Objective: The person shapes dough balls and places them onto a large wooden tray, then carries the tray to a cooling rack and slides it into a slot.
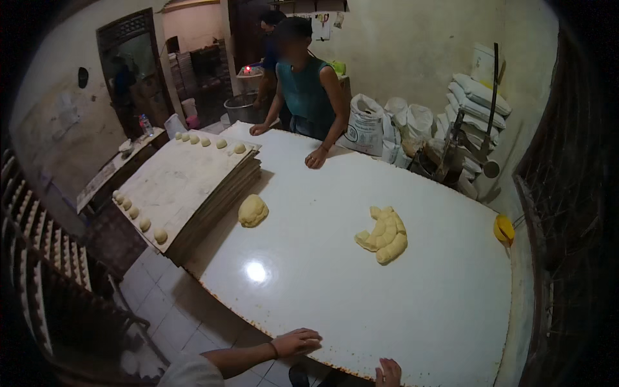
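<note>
My left hand point(298, 342) rests on the near edge of the white table point(309, 284), fingers stretched out and holding nothing. To its right, my right hand point(389, 373) lies at the same edge with its fingers on the tabletop, also without anything in it; its lower part is cut off by the picture's edge. Farther in, on the right half of the table, sits a curved clump of cut, pale yellow dough pieces point(387, 235). A rounded lump of dough point(253, 211) lies farther left, beside the stacked boards. Both doughs are well apart from my hands.
A stack of wooden boards point(174, 174) carries small dough balls along two edges. Across the table a person point(309, 97) leans with both hands on it; another stands behind. A yellow scoop point(503, 228) lies at the right edge. Sacks point(366, 126) stand behind; racks point(55, 238) at left.
</note>
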`<state>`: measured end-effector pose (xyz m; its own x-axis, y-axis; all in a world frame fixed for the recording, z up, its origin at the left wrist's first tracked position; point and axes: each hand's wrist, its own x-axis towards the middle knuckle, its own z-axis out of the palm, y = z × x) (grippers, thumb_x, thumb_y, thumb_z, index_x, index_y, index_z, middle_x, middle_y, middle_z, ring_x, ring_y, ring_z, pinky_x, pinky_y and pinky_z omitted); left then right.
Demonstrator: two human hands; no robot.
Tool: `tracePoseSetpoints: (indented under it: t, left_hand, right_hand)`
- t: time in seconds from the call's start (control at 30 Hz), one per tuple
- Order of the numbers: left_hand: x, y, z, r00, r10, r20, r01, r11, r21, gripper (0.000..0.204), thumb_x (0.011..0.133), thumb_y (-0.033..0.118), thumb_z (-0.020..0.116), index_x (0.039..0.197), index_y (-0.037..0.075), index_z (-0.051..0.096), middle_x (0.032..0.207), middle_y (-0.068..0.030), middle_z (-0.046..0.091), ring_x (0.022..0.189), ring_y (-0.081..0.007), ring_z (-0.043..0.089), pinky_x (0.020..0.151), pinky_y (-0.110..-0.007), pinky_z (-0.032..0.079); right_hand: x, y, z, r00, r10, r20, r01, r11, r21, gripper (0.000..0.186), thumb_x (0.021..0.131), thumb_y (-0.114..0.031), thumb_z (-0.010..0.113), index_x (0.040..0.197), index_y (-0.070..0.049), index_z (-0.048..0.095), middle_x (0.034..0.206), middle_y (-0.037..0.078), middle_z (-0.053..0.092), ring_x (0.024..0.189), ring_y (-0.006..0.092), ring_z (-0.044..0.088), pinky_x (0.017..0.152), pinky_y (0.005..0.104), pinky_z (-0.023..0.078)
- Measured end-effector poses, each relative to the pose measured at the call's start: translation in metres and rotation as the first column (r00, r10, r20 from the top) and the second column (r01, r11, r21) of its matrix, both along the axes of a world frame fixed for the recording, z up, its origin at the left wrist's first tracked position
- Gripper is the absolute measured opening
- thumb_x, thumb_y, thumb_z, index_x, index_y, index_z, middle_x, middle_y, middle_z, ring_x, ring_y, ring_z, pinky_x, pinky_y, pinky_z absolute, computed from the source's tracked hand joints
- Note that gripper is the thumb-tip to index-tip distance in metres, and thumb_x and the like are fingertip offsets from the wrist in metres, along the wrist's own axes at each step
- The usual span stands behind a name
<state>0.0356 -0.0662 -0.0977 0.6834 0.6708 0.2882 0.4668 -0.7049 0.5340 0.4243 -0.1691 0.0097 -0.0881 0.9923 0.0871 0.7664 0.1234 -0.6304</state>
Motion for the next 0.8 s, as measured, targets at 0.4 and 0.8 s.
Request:
tracePoseSetpoints:
  t: [0.4, 0.8]
  left_hand:
    - [0.009, 0.028, 0.07, 0.994, 0.032, 0.102, -0.007, 0.972, -0.235, 0.03, 0.099, 0.024, 0.061, 0.124, 0.008, 0.066, 0.135, -0.0114, 0.061, 0.131, -0.029, 0.054, 0.111, -0.041, 0.046]
    - [0.044, 0.066, 0.113, 0.965, 0.247, 0.086, -0.23, 0.958, -0.174, 0.019, 0.098, 0.017, 0.059, 0.106, 0.001, 0.062, 0.123, -0.0154, 0.06, 0.121, -0.0314, 0.055, 0.105, -0.042, 0.046]
  right_hand:
    - [0.044, 0.021, -0.045, 0.837, -0.214, -0.504, 0.193, 0.977, -0.094, 0.041, 0.099, -0.018, 0.063, 0.135, 0.001, 0.058, 0.143, 0.02, 0.052, 0.138, 0.039, 0.043, 0.117, 0.0496, 0.032]
    - [0.028, 0.069, 0.021, 0.987, -0.156, -0.042, 0.156, 0.988, -0.01, 0.039, 0.102, -0.019, 0.06, 0.134, 0.003, 0.057, 0.137, 0.021, 0.056, 0.136, 0.0384, 0.044, 0.117, 0.0469, 0.032]
